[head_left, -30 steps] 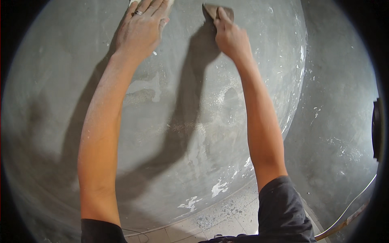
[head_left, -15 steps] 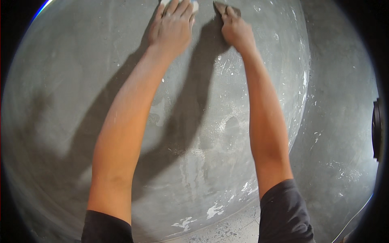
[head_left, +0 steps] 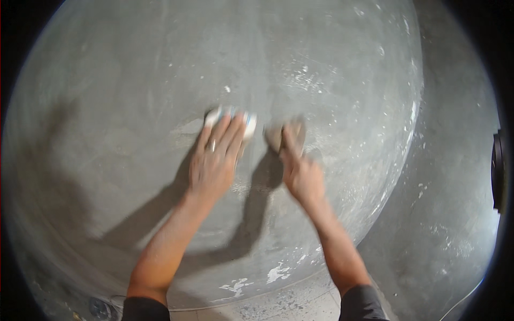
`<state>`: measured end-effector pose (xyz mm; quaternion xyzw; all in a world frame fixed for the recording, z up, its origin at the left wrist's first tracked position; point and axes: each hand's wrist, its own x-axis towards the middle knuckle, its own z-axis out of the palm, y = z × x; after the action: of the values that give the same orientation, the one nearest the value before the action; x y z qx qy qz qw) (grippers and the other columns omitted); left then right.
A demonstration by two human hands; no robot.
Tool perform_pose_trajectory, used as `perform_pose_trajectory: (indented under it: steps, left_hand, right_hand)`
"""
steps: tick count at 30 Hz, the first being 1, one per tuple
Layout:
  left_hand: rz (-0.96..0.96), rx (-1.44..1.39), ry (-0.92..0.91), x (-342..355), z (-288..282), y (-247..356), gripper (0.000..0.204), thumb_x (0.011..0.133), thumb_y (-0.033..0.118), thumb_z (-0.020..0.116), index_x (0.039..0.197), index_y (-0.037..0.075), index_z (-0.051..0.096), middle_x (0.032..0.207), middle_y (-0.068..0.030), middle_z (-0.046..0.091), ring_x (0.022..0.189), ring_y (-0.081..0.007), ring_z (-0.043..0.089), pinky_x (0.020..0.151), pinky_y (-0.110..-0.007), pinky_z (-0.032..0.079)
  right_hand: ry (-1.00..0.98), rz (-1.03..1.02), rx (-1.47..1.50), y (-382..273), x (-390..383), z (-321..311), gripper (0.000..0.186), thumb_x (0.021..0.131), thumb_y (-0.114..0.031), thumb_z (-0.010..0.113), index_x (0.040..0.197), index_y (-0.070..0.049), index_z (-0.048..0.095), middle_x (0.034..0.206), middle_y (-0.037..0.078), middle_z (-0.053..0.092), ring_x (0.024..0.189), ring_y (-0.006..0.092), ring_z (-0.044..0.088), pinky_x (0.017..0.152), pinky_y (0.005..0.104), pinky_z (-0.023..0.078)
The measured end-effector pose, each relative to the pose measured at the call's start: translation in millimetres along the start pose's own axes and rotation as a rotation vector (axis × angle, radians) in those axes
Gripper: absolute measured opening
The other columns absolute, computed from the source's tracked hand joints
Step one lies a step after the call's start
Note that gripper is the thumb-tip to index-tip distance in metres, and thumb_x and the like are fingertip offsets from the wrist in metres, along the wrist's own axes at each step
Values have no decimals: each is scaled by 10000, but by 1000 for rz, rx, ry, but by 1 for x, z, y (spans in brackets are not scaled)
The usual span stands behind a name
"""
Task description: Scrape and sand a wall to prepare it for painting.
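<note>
My left hand (head_left: 213, 163) lies with its fingers stretched over a folded white cloth (head_left: 249, 126) with blue stripes, pressing it against a large grey, curved wall (head_left: 160, 69). A ring sits on one finger. Beside it, to the right, my right hand (head_left: 302, 174) grips a flat, brownish putty knife (head_left: 274, 138) with a wide blade. Its index finger points along the blade, which is at the wall's surface. Motion blurs this hand and the tool, and the handle is hidden in the palm.
White specks and scuffs mark the grey surface, with larger white patches (head_left: 278, 273) low down. Pale floor tiles (head_left: 257, 307) show below. At the right, past the curved edge, another grey wall (head_left: 455, 160) holds a dark round fitting (head_left: 498, 171). A thin cable (head_left: 463, 299) runs at lower right.
Both hands have come down the wall together, from the top of the view to its middle, with the cloth and the putty knife still in them. The view has also shifted slightly.
</note>
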<state>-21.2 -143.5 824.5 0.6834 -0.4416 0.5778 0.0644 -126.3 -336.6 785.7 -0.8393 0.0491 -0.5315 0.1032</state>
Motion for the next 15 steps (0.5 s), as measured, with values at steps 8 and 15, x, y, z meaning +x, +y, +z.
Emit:
perform_pose_trajectory:
  steps: [8, 15]
  left_hand:
    - [-79, 280, 272, 237, -77, -76, 456, 1064, 213, 341, 1439, -18, 456, 1502, -167, 459, 1445, -287, 350, 1231, -422, 205]
    - [-13, 121, 24, 35, -7, -17, 525, 930, 193, 547, 1446, 110, 507, 1539, -37, 454, 1450, -237, 368, 1209, -456, 210]
  right_hand:
    - [254, -176, -275, -55, 281, -124, 484, 996, -191, 351, 1437, -36, 477, 1484, 191, 465, 1270, 391, 537, 1074, 459, 430]
    - [173, -46, 27, -41, 45, 8, 522, 982, -228, 539, 1492, -252, 432, 688, 274, 646, 598, 441, 651, 502, 526, 504]
